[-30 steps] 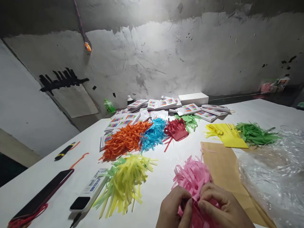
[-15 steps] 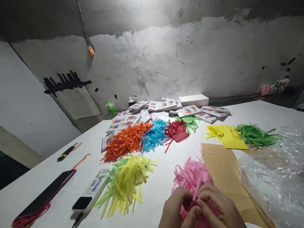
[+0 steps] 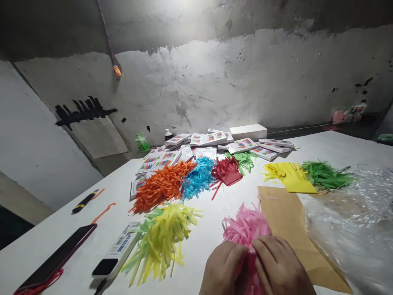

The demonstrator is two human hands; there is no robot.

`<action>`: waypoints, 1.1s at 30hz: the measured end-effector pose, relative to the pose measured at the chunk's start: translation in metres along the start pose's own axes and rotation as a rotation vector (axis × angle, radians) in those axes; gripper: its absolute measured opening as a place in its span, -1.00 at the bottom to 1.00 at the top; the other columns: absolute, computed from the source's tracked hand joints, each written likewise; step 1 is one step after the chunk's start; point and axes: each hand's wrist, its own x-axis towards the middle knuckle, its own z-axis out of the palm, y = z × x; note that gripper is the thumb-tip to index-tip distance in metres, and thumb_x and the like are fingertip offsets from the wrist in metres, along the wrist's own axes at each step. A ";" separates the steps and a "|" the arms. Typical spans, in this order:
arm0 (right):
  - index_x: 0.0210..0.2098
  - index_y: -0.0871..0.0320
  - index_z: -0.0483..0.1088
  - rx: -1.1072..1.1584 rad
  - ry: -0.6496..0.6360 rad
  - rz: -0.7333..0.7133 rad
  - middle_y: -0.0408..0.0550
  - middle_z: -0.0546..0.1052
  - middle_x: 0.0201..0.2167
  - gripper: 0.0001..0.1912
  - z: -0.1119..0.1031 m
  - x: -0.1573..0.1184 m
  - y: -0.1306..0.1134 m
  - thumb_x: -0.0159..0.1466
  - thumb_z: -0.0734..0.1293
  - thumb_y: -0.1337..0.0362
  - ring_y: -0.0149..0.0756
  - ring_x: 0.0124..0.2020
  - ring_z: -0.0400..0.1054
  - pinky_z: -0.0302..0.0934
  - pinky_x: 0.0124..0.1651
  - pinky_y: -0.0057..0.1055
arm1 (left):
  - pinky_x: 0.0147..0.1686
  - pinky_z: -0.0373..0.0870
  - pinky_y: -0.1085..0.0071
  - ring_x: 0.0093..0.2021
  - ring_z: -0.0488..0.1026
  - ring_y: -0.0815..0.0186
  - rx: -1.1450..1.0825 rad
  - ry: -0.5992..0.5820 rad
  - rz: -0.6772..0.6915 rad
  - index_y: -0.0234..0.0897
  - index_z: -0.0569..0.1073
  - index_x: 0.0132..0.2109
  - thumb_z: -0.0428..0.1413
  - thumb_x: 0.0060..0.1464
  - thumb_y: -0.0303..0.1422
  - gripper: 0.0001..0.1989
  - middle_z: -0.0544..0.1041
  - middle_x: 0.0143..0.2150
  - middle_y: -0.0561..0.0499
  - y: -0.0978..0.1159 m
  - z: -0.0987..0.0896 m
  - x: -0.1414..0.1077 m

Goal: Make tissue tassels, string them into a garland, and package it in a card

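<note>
A fluffy bunch of pink paper strips (image 3: 245, 225) is held by the left hand (image 3: 223, 268) and right hand (image 3: 281, 264).

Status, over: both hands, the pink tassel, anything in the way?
Left hand and right hand both on pink paper tassel. Strips fluffed out beyond them. Brown paper close on the right, clear plastic overlapping it; neither covers the tassel.

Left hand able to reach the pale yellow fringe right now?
Likely yes: only white tabletop shows between the left hand and the pale yellow fringe, though it would first have to leave the pink fringe.
</note>
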 end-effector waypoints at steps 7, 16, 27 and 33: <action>-0.19 0.10 0.41 0.159 -0.068 0.153 -0.11 0.57 -0.36 -0.78 0.001 0.000 0.004 0.31 0.16 0.42 -0.27 -0.37 0.53 0.42 -0.33 -0.41 | -0.37 0.44 0.46 -0.35 0.46 0.31 0.081 0.048 0.091 -0.25 0.44 -0.20 -0.02 0.17 -0.52 -0.83 0.53 -0.28 -0.09 -0.005 -0.006 0.007; 0.09 0.17 0.36 -0.204 -0.041 0.073 0.11 0.59 -0.12 -0.48 0.006 -0.003 -0.002 0.13 0.20 0.38 -0.04 -0.20 0.54 0.39 -0.27 -0.21 | -0.28 0.42 0.35 -0.30 0.40 0.25 0.016 0.049 0.172 -0.28 0.37 -0.26 0.03 0.13 -0.58 -0.88 0.48 -0.32 -0.08 0.001 0.001 0.008; -0.31 0.07 0.43 -0.140 -0.100 0.284 -0.05 0.57 -0.30 -0.57 0.010 0.005 0.000 -0.07 0.16 0.59 -0.16 -0.42 0.45 0.30 -0.36 -0.31 | -0.35 0.22 0.34 -0.40 0.36 0.25 0.063 0.032 0.134 -0.25 0.42 -0.19 -0.05 0.23 -0.46 -0.85 0.51 -0.41 -0.02 -0.003 0.008 0.002; -0.21 0.11 0.53 -0.035 -0.155 0.557 -0.04 0.61 -0.28 -0.55 0.001 0.003 0.047 0.07 0.11 0.50 -0.16 -0.31 0.53 0.36 -0.28 -0.32 | -0.26 0.28 0.36 -0.33 0.39 0.27 -0.075 -0.039 0.030 -0.24 0.45 -0.08 0.07 0.18 -0.58 -0.78 0.55 -0.34 -0.01 -0.004 -0.022 0.011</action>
